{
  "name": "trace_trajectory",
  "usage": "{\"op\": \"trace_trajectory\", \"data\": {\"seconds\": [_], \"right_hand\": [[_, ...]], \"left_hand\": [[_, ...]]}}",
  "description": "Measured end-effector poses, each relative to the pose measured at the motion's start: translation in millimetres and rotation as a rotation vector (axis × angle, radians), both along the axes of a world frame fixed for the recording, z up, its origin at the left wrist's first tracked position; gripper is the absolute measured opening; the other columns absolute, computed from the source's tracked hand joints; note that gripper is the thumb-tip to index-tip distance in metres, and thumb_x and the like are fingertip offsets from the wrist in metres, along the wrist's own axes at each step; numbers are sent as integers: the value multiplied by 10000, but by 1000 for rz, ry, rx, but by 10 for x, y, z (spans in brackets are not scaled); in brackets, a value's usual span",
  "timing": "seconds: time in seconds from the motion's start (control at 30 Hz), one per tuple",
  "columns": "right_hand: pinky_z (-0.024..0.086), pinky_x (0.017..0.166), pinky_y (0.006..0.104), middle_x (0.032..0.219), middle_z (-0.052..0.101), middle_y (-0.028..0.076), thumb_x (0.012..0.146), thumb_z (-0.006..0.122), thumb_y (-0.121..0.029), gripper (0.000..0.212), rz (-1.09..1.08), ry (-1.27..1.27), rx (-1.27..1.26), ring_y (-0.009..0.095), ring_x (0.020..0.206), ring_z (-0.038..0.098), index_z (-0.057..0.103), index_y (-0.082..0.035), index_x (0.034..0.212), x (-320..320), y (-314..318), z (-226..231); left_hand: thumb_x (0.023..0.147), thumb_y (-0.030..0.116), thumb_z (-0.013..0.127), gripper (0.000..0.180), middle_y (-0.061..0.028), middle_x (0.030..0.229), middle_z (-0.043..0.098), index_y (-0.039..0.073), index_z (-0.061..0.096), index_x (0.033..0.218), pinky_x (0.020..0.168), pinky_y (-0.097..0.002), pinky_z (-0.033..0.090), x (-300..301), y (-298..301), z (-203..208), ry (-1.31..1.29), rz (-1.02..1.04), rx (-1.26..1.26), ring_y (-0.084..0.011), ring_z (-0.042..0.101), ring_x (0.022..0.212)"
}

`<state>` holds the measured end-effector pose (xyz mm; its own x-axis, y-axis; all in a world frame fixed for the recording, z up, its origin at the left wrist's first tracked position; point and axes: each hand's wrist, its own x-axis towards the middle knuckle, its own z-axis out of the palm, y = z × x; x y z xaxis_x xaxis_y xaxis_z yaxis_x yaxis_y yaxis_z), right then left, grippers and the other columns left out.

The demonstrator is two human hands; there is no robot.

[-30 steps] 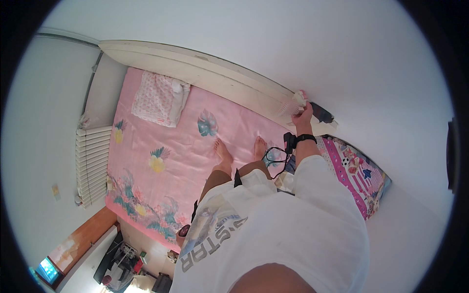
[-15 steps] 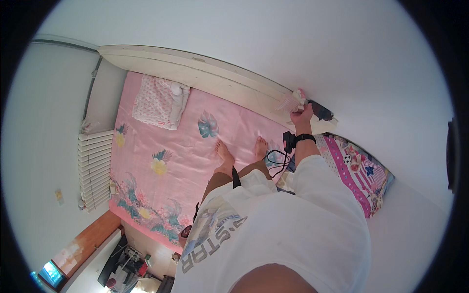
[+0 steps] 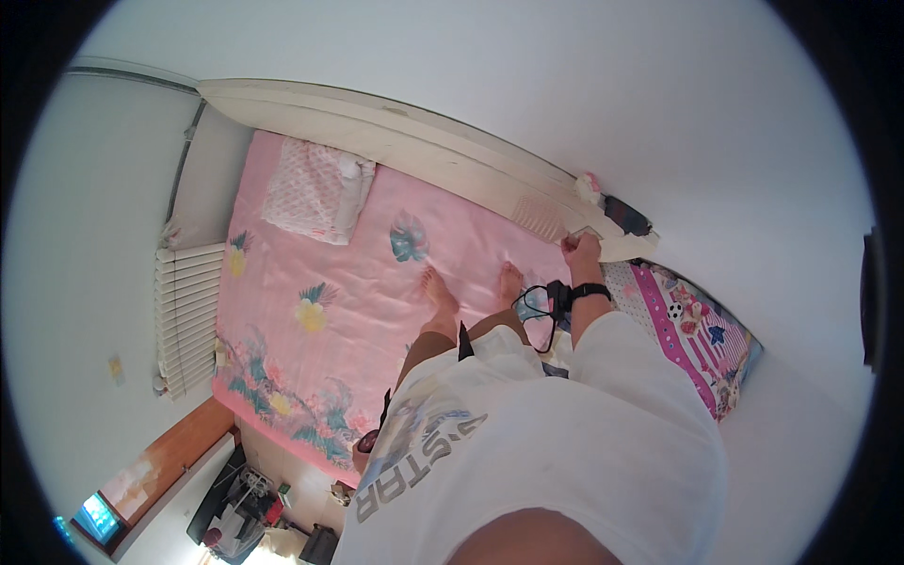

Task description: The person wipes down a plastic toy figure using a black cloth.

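Head view: R hand (image 3: 585, 249) near headboard's (image 3: 395, 129) R end, fingers curled in; can't tell if grip has the pinkish ribbed thing (image 3: 538, 217) just off its fingertips, over headboard. Dark item (image 3: 627, 217) on headboard's top edge, bed (image 3: 348, 292) below headboard. L hand (image 3: 361, 459) mostly hidden, can't tell grip.

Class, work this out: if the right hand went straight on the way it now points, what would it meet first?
Probably the cream headboard, just beyond the right hand; the depth between them is unclear.
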<state>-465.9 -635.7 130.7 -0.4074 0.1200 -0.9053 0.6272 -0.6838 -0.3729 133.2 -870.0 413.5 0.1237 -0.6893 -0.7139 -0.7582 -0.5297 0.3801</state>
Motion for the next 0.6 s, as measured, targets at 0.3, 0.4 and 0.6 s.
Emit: {"op": "trace_trajectory", "data": {"seconds": [0.3, 0.4, 0.6], "right_hand": [[566, 911, 552, 1144, 561, 161, 920, 547, 56, 323, 262, 269, -16, 353, 1034, 614, 470, -32, 1220, 122, -1296, 504], [586, 884, 506, 1146, 560, 153, 893, 553, 108, 363, 275, 255, 18, 331, 1021, 618, 471, -47, 1211, -200, -1915, 796], [517, 962, 419, 1182, 631, 129, 931, 639, -229, 289, 727, 844, 803, 313, 1080, 612, 644, -68, 1170, -1146, -1863, -1160]], "left_hand": [[770, 225, 786, 380, -90, 887, 576, -4, 566, 976, 736, -342, 460, 5, 6, -70, 14, 20, 1, -181, 547, 822], [764, 228, 792, 392, -92, 893, 580, -6, 567, 984, 740, -342, 464, 71, 33, -49, 2, 48, -15, -183, 552, 827], [754, 233, 804, 416, -96, 906, 589, -9, 570, 1000, 747, -343, 470, -86, -13, -68, 14, 40, 23, -186, 562, 836]]}}
